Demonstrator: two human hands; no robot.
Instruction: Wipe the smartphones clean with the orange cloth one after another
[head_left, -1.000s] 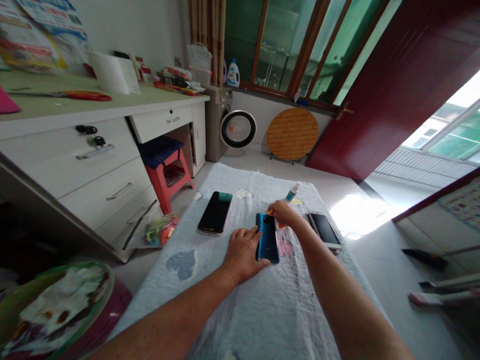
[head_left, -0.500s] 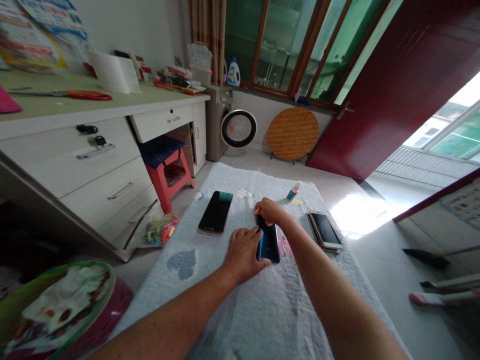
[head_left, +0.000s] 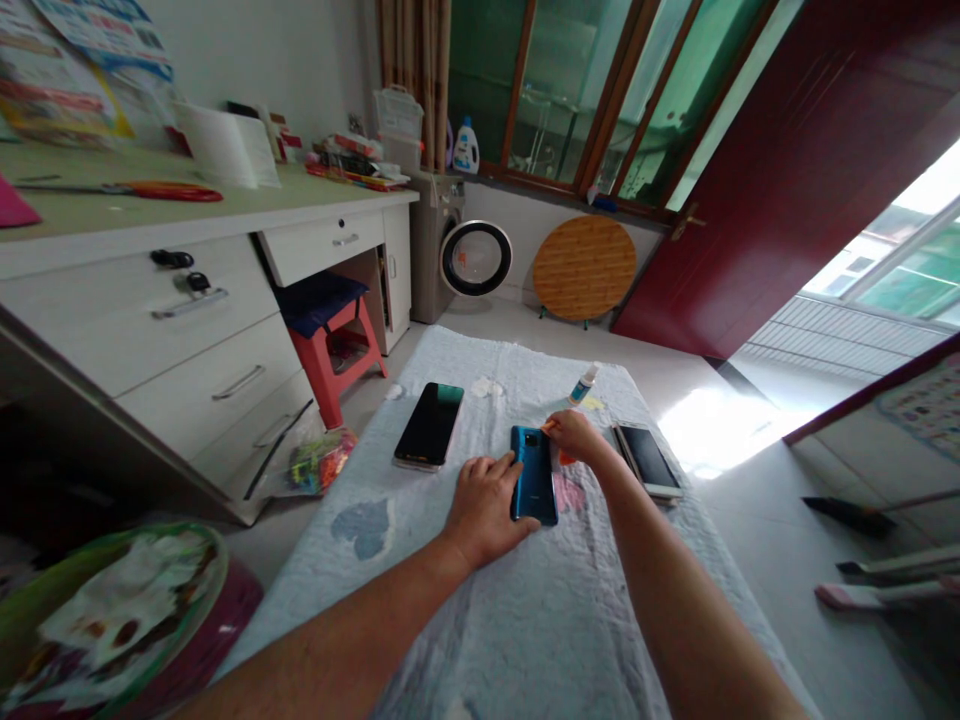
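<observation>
A blue smartphone (head_left: 537,488) lies back side up on the cloth-covered table, its camera block at the far end. My left hand (head_left: 486,508) holds it in place, with fingertips on its left edge and the thumb at its near end. Pinched in my right hand (head_left: 576,438) is an orange cloth (head_left: 565,458), at the upper right corner of the phone. To the left rests a larger phone with a black screen (head_left: 430,426). On the right lies a white-framed phone (head_left: 651,462), seemingly on top of another flat item. A small spray bottle (head_left: 583,385) stands behind my right hand.
The light blue quilted tablecloth (head_left: 450,640) covers the table. At left are a desk with drawers (head_left: 202,330), a red stool (head_left: 341,350) and a bin (head_left: 217,590) with used tissues. A washing machine (head_left: 435,260) stands behind, its round door open.
My right hand has moved right with the orange cloth, from over the phone's camera end to its right edge, uncovering the camera block. My left hand has stayed on the phone.
</observation>
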